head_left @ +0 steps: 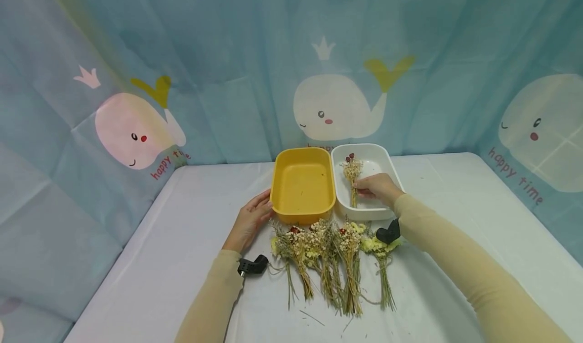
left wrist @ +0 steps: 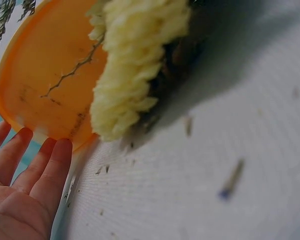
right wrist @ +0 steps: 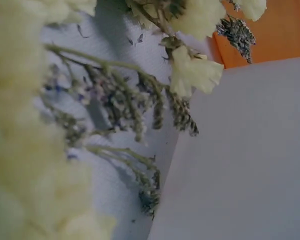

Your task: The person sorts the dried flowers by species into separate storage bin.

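Observation:
My right hand [head_left: 377, 188] pinches the stems of a small bunch of dried flowers [head_left: 352, 170], cream with dark red heads, inside the white tray [head_left: 340, 212]. The right wrist view hides that hand and shows the white tray's outer side [right wrist: 240, 150] close up. At the yellow tray [head_left: 302, 186], my left hand [head_left: 253, 217] touches the left side with extended fingers [left wrist: 55, 165]. In front of both trays lie several dried flower bunches [head_left: 325, 252], cream, yellow and grey-green, stems toward me. A yellow flower head [left wrist: 130, 65] looms near the left wrist camera.
Loose stem pieces [head_left: 311, 317] and crumbs are scattered on the white tabletop [head_left: 191, 282]. A bit of twine [head_left: 370, 301] trails between the bunches. Behind the trays hangs a blue curtain [head_left: 241, 105] with whale prints, which also encloses both sides.

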The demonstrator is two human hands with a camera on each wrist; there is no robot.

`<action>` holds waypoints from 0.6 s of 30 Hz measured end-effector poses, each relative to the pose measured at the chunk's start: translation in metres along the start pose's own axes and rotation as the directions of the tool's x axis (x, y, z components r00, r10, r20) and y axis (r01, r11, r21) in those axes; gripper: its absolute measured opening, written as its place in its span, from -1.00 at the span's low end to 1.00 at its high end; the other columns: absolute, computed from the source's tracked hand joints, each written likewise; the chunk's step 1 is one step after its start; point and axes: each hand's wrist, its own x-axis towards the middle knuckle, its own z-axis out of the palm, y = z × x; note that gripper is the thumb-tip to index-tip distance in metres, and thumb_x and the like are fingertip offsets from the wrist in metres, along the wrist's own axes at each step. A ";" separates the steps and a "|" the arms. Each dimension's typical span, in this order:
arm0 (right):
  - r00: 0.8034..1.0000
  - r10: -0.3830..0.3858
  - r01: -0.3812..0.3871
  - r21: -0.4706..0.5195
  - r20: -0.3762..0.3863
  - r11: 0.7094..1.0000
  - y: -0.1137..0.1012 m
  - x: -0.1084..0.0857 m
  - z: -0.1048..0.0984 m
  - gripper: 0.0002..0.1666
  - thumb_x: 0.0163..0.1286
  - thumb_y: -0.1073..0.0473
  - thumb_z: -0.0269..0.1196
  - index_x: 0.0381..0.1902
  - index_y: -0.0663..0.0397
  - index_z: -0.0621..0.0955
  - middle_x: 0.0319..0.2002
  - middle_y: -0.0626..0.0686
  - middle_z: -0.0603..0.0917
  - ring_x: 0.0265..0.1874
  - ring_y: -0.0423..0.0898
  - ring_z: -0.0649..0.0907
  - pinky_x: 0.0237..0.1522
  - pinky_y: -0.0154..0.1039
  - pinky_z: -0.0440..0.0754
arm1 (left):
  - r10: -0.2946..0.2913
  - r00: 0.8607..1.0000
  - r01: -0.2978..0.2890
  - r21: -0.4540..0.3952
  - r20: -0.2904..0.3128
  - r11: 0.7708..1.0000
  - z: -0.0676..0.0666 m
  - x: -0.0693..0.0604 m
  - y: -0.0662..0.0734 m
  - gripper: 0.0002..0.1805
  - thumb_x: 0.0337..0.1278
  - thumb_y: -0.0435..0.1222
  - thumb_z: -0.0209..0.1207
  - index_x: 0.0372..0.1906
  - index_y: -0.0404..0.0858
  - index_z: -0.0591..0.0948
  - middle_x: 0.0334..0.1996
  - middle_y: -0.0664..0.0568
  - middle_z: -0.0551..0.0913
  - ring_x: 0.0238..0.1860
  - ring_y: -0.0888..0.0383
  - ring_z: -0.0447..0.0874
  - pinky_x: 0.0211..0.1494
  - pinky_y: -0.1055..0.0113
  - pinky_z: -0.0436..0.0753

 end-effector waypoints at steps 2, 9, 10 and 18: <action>1.000 0.015 -0.015 0.014 -0.006 1.000 0.001 0.001 0.001 -0.74 0.36 0.35 0.28 -0.05 0.44 0.61 -0.59 -0.13 0.69 -0.57 -0.31 0.67 -0.36 -0.45 0.74 | 0.003 1.000 -0.003 -0.002 0.006 1.000 0.000 0.000 0.000 -0.42 0.44 -0.32 0.10 0.49 -0.17 0.31 0.50 -0.05 0.32 0.48 0.01 0.32 0.24 0.46 0.61; 0.996 0.088 -0.088 -0.013 -0.020 0.996 0.005 0.007 0.003 -0.82 0.35 0.30 0.32 -0.15 0.31 0.61 -0.62 -0.10 0.68 -0.61 -0.30 0.67 -0.39 -0.44 0.74 | 0.006 1.000 -0.006 0.008 0.004 1.000 0.001 -0.001 -0.002 -0.40 0.41 -0.31 0.14 0.49 -0.19 0.32 0.49 -0.06 0.33 0.45 0.03 0.37 0.21 0.47 0.63; 0.996 0.091 -0.092 -0.021 -0.020 0.996 0.005 0.007 0.003 -0.82 0.36 0.29 0.32 -0.15 0.30 0.61 -0.62 -0.10 0.68 -0.62 -0.30 0.67 -0.39 -0.44 0.74 | 0.011 1.000 -0.011 0.012 0.003 1.000 0.001 -0.001 -0.002 -0.40 0.40 -0.31 0.15 0.49 -0.20 0.32 0.49 -0.08 0.32 0.44 0.06 0.39 0.21 0.47 0.63; 0.995 0.097 -0.097 -0.032 -0.019 0.995 0.005 0.009 0.003 -0.78 0.37 0.29 0.30 -0.10 0.31 0.58 -0.61 -0.11 0.69 -0.61 -0.31 0.68 -0.34 -0.43 0.75 | 0.024 1.000 -0.024 0.022 0.001 0.999 0.000 -0.001 -0.001 -0.41 0.42 -0.30 0.13 0.48 -0.19 0.33 0.49 -0.11 0.32 0.38 0.14 0.46 0.16 0.51 0.64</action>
